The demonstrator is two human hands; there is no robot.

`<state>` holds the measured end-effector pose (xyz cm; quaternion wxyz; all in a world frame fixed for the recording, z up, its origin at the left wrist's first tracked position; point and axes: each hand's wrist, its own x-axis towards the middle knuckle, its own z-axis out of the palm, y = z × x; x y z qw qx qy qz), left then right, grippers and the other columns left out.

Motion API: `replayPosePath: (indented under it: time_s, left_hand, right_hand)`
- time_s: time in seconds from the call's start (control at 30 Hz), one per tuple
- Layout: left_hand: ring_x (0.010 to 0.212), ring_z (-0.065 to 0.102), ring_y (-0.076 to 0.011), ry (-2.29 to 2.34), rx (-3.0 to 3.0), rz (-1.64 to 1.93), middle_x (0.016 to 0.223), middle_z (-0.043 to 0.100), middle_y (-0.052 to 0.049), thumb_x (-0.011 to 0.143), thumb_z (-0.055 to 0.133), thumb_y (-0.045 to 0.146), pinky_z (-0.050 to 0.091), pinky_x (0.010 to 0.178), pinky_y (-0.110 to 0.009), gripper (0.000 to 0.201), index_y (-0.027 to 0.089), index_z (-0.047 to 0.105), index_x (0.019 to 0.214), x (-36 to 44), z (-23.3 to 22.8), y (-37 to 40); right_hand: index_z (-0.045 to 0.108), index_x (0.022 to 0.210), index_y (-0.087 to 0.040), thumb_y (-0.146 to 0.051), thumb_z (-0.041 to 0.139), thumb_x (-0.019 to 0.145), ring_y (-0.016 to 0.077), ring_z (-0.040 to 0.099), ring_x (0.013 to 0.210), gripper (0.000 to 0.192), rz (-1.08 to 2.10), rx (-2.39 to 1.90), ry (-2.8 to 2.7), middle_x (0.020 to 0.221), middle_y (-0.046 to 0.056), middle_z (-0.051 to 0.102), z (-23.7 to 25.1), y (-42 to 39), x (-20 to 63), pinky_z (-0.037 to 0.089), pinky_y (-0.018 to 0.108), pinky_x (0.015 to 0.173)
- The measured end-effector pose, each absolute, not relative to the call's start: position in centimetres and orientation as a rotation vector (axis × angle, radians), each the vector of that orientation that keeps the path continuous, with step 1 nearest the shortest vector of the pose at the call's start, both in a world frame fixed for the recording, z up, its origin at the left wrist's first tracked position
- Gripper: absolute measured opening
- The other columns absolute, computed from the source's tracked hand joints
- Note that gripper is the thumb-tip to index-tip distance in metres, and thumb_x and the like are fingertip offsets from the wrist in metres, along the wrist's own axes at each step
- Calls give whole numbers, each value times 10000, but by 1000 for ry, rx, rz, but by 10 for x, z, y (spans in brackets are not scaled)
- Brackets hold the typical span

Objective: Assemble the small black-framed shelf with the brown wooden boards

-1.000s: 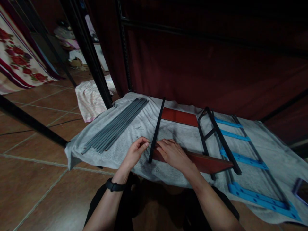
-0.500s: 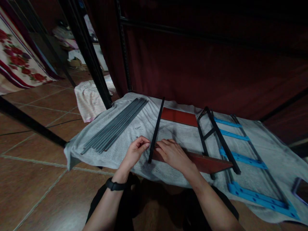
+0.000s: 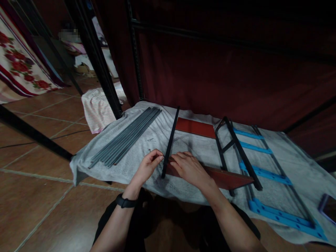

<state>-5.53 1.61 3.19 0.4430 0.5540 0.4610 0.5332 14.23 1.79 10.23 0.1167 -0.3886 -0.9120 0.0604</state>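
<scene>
My left hand (image 3: 151,164) has its thumb and fingertips pinched together at the left side of a black metal bar (image 3: 172,140). What is between those fingertips is too small to make out. My right hand (image 3: 190,167) grips the left end of a reddish-brown board (image 3: 225,178), which meets the bar's near end. A second red-brown board (image 3: 195,127) lies farther back between the bar and a black metal frame (image 3: 232,148). Small screws (image 3: 151,140) lie on the grey cloth left of the bar, and another screw (image 3: 149,150) is close to my left fingers.
A bundle of grey metal rods (image 3: 126,140) lies at the left on the grey cloth (image 3: 141,154). Blue slats on dark rails (image 3: 265,171) lie at the right, and a phone-like object (image 3: 328,208) sits at the right edge. Black posts (image 3: 97,63) rise around the surface.
Both hands stay almost in place at the bar and board. My left fingers have shifted very slightly, and the screw beside them shows more clearly.
</scene>
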Motion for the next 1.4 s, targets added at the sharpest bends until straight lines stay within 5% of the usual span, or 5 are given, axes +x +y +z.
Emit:
replayPosePath:
  time_s: [0.37,0.73,1.1,1.4]
  left_hand:
    - [617,397,-118,1184,1345,1289,627,432,33,842,609,443,348,614,-237,305,181,541,701,-51,37,13]
    - [735,485,-129,1097,1384,1320,769,540,8,835,649,358,390,693,-238,188,177,613,869,-55,36,13]
    - [609,376,-117,1229,1387,1260,618,411,36,870,552,476,331,595,-239,370,189,481,648,-47,36,12]
    - [758,474,-146,1189,1612,1280,778,507,3,905,530,380,387,729,-247,195,195,575,861,-53,38,10]
  right_hand:
    - [619,1058,-175,-300,424,996,204,614,961,240,204,-1147,-2647,977,70,678,101,17,145,413,372,953]
    - [619,1032,-168,-269,432,992,198,620,950,216,194,-1135,-2660,968,68,681,101,18,144,415,365,955]
    - [615,1028,-169,-268,433,990,201,621,941,211,186,-1139,-2662,960,72,679,101,17,143,420,370,947]
    - [611,1051,-161,-263,418,995,203,619,948,225,166,-1134,-2684,967,79,675,102,17,142,413,376,958]
